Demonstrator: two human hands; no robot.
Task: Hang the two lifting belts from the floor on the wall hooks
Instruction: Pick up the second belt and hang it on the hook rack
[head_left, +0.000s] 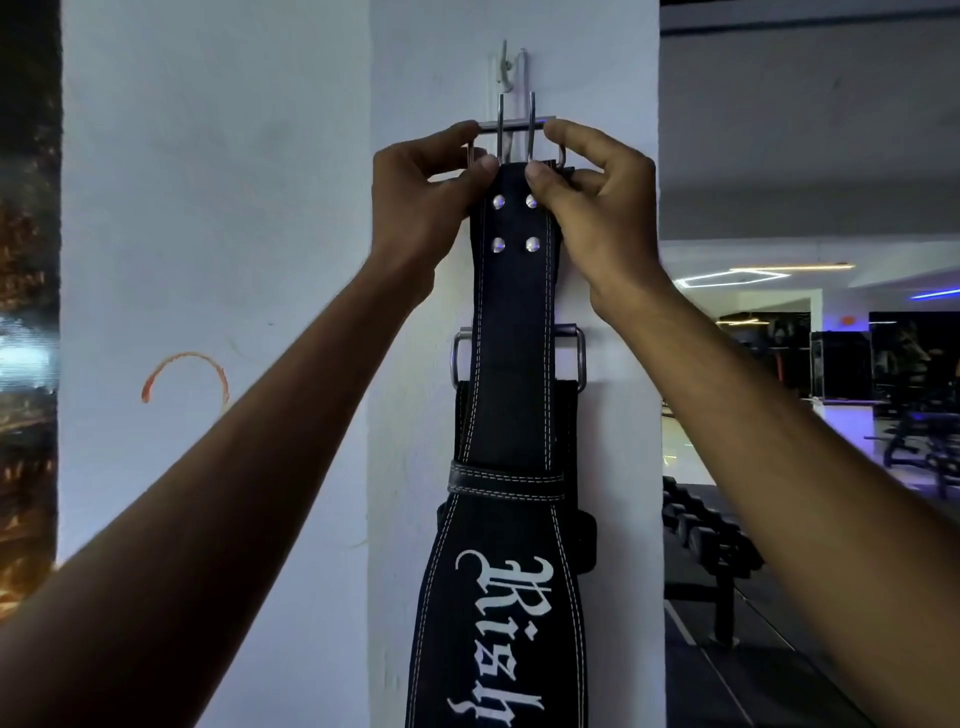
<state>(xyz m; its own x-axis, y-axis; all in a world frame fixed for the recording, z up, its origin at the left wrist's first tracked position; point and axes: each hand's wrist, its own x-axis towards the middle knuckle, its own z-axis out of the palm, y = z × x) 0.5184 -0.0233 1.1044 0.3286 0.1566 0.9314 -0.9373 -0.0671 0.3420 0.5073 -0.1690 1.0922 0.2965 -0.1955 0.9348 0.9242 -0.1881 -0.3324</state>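
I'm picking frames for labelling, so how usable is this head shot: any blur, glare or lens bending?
Head view: the belt, its buckle and both hands, left and right, are sharp; the white pillar is evenly lit with no glare; the gym room at right is dim, with blue lights; forearms stretch toward the corners, wide-angle distortion.

Bare forearms, no sleeves
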